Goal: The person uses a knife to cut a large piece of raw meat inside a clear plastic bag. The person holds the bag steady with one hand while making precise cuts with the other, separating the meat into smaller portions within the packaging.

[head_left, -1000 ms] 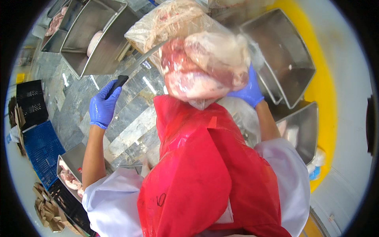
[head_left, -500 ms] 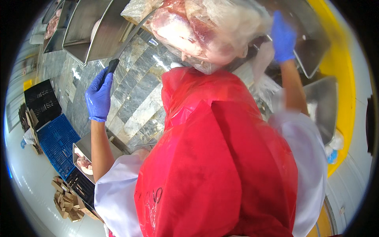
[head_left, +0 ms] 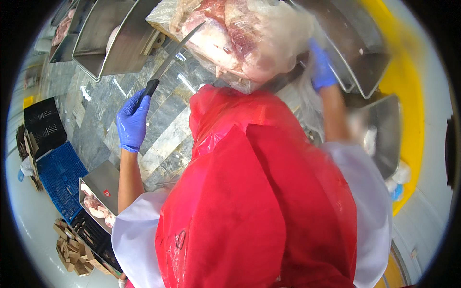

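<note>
Up past my chest, a big bagged slab of raw meat (head_left: 240,41) sits at the top of the view, pink and white under clear plastic wrap, above my red apron (head_left: 259,192). Left hand (head_left: 132,120), blue glove, is clamped around the black handle of a knife (head_left: 170,55). Fingers wrapped tight, no gap. Blade runs up and to the right from that fist, long axis diagonal, tip reaching the left edge of the meat; touching the wrap or just short of it, can't tell. So the meat lies up-right of my left hand, along the line of the blade.

Right hand (head_left: 321,67), also blue-gloved, is up against the right side of the meat, blurred. It looks closed on the plastic there, but whether the fingers grip or only press I cannot tell. That hand is the nearer one to the meat; the left reaches it only through the blade.

Steel trays (head_left: 103,38) lie upper left on the grey marble counter (head_left: 96,115), more steel bins (head_left: 365,57) upper right. Blue crate (head_left: 60,177) on the floor, lower left.
</note>
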The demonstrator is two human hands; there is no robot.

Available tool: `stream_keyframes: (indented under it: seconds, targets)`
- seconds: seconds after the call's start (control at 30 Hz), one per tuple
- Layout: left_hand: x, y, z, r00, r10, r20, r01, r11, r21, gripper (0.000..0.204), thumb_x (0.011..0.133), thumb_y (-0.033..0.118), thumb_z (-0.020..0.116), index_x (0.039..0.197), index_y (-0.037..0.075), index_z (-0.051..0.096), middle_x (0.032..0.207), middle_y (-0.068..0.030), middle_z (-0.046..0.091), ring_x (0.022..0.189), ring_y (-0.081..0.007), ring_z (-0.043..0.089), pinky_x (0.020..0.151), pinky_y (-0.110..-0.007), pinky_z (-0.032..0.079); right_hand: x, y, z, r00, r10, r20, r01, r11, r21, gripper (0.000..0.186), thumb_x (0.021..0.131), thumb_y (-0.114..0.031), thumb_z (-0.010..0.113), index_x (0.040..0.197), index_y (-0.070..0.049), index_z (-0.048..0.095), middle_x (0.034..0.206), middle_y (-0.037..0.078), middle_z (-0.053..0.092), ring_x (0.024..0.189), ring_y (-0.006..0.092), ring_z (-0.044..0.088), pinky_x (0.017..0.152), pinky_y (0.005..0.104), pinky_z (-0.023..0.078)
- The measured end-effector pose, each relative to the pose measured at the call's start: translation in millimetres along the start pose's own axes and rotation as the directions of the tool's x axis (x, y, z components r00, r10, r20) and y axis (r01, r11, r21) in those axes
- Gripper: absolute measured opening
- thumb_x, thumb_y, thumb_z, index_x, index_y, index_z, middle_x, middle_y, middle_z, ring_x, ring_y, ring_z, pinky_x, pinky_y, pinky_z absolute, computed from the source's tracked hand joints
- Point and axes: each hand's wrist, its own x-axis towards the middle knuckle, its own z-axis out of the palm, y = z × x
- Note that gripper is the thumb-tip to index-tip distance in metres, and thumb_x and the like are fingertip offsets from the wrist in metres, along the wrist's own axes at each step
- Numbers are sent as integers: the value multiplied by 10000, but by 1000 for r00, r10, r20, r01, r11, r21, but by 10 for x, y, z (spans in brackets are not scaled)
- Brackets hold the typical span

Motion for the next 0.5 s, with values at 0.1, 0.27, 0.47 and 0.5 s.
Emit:
stream_keyframes:
  seconds: [0.1, 0.27, 0.47, 0.5]
  targets:
    - [-21, -120, -19, 1000, -13, -9, 13, 1000, -16, 332, 966, 171, 720, 1247, -7, 709, 1025, -27, 736, 905, -65, 623, 819, -237, 510, -472, 126, 632, 944, 313, 103, -329, 888, 321, 515, 972, -382, 672, 1371, -75, 563, 1298, 38, 619, 1160, 184, 571, 929, 369, 491]
    - [1, -146, -84, 1000, -8, -20, 9, 998, 56, 336, 964, 182, 725, 1240, -10, 712, 1025, -28, 734, 910, -64, 613, 819, -239, 507, -528, 434, 721, 982, -79, -173, 54, 988, -145, 373, 1022, -352, 609, 1090, 3, 699, 1023, 82, 704, 905, 202, 611, 845, 352, 500]
    - [-28, -136, -40, 997, 23, -69, -24, 1000, -5, 329, 965, 168, 722, 1244, -8, 712, 993, -18, 719, 882, -60, 603, 799, -229, 500, -548, 246, 640, 908, -411, 77, 399, 797, -454, 467, 1034, -401, 586, 918, 34, 709, 793, 103, 670, 732, 179, 579, 712, 351, 494]
    - [-78, -131, -24, 997, 10, -71, -12, 999, -31, 330, 965, 164, 722, 1248, -6, 710, 991, -17, 718, 880, -61, 604, 798, -229, 500, -503, 133, 490, 946, -271, 178, 324, 781, -533, 472, 1032, -404, 590, 916, 37, 709, 817, 113, 672, 738, 184, 584, 706, 352, 495]
